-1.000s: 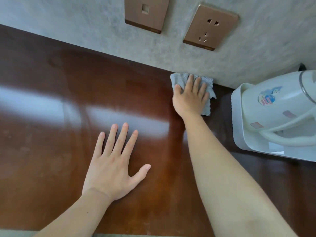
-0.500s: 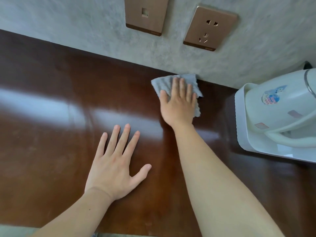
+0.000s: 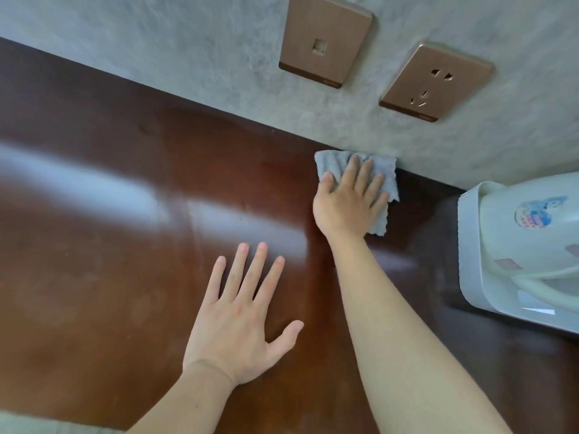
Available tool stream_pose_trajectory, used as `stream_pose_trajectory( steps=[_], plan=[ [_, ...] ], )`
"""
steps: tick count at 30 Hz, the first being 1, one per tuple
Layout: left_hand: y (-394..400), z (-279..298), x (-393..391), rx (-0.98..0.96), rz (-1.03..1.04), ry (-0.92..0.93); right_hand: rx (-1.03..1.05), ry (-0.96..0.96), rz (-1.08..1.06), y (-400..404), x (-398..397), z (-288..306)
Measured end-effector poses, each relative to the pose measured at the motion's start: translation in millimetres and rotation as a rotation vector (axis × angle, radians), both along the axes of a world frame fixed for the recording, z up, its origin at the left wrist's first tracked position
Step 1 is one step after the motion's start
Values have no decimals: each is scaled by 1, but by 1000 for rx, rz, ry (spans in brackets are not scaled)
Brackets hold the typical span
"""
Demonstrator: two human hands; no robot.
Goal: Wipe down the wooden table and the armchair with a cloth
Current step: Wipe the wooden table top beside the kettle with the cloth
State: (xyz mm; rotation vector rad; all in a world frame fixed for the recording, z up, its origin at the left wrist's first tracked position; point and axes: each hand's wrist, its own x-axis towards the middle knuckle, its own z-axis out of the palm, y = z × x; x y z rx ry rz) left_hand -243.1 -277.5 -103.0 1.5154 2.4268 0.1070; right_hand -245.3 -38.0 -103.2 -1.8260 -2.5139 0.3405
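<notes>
Grey cloth (image 3: 332, 166), soft and ribbed like microfibre, pressed flat to the wooden table (image 3: 125, 214) under the right hand (image 3: 347, 205), far edge just past the fingertips and touching the foot of the wall (image 3: 188, 57). Fingers straight and slightly fanned across the fabric, pinching nothing; one loose corner trailing out beside the little finger. Left hand (image 3: 241, 324) spread wide and flat on the bare varnish, nearer the body, well apart from the cloth, holding nothing and seemingly bracing.

Risk to the right of the little finger: white electric kettle (image 3: 526, 233) in its white tray (image 3: 470, 245), near enough that a broad sideways stroke could catch the tray rim and shove or tip the kettle. Second risk above the fingertips: power socket (image 3: 435, 79) and a matching bronze wall plate (image 3: 326, 48) set low on the wall; possibly a damp cloth, though wetness not clear from this view, so an upward flick best avoided. Loose corner also liable to fold under and leave a strip unwiped.

Table dark red-brown, hard and glossy, streaked with window glare, faint smudges beyond the left fingertips. Wall rough, mottled grey plaster. Kettle smooth rounded plastic with a cartoon sticker. Armchair out of frame.
</notes>
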Motion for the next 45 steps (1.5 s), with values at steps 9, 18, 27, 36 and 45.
stream_pose_trajectory(
  steps=[9, 18, 27, 36, 45],
  plan=[
    [0, -1, 0, 8, 4, -23, -120, 27, 811, -59, -99, 5],
    [-1, -6, 1, 0, 14, 62, -2, 25, 485, 44, 59, -3],
    [0, -5, 1, 12, 7, 85, -39, -52, 122, -30, 198, 7],
    [0, -4, 0, 36, 16, 94, -64, -117, 238, -98, 190, 13],
    [0, -8, 2, 74, 14, 144, -22, -26, 352, -4, 89, -1]
  ],
)
